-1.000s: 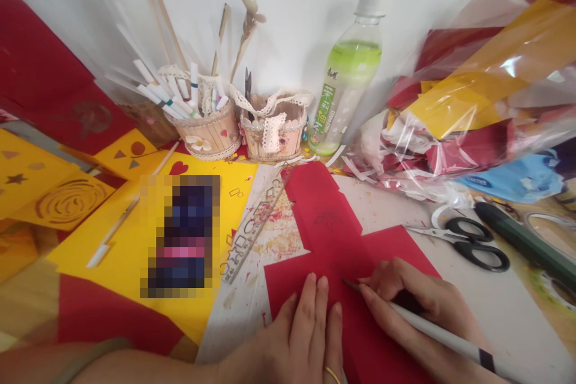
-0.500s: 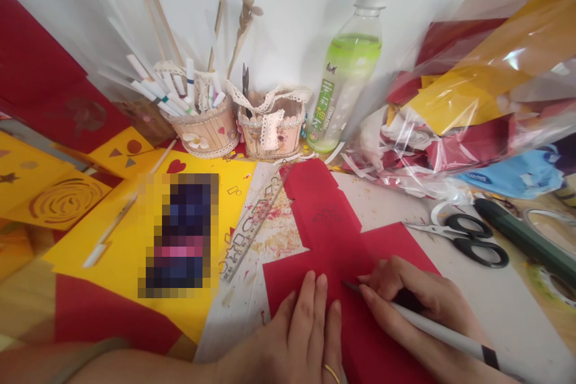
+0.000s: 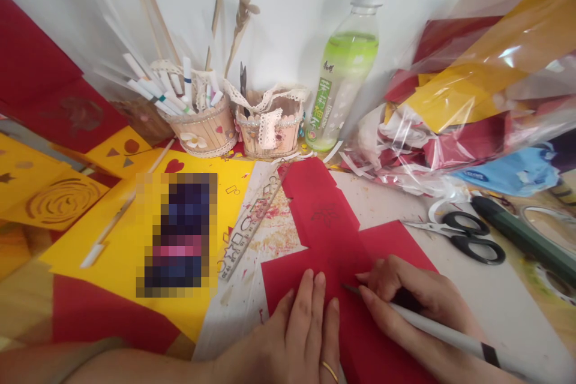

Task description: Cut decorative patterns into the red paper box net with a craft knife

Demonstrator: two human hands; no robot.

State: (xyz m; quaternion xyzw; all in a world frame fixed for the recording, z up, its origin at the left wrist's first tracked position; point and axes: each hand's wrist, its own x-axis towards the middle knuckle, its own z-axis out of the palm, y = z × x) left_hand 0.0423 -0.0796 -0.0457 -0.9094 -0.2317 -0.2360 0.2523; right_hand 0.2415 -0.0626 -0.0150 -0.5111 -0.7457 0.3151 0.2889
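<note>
- Cardstock (image 3: 342, 246), matte red, cross-shaped, at 5 o'clock; outline's pretty much done imo, side flaps (image 3: 398, 246) look unmarked
- Left hand (image 3: 294, 333) flat on it, fingers nearly together, gripping nothing
- Right hand (image 3: 416, 300) pinched round a smooth grey pen-shaped tool (image 3: 443, 327)
- Spiky motif (image 3: 324, 215), card's 12 o'clock, already marked

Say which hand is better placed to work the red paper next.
The right hand, most likely: it grips a pen-like tool with its tip at the red paper, while the left hand rests on that paper, holding no visible tool.
</note>
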